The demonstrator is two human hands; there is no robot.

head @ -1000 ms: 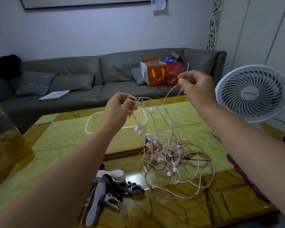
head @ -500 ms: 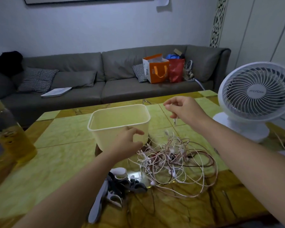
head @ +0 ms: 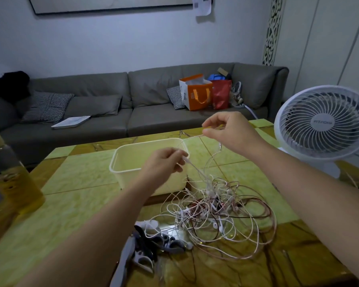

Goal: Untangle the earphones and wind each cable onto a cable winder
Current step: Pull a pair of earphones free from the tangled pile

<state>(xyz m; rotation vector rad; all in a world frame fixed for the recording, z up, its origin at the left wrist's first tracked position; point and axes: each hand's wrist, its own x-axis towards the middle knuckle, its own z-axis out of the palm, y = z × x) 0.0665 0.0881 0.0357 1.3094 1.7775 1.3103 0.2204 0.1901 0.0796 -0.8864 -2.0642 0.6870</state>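
Note:
A tangle of white, pink and dark red earphone cables lies on the yellow-green table. My left hand pinches a white cable that runs down into the tangle. My right hand, higher and further back, pinches the same thin cable, which loops between the two hands; a plug hangs just below it. A pile of grey, white and black cable winders lies in front of the tangle, near my left forearm.
A cream plastic tub stands behind my left hand. A white desk fan is at the right edge, a bottle of yellow liquid at the left. A grey sofa with bags and cushions lies beyond the table.
Both hands dropped to the table and rose again. My left hand left the tub's front and now pinches a cable; my right hand lifted its cable end higher.

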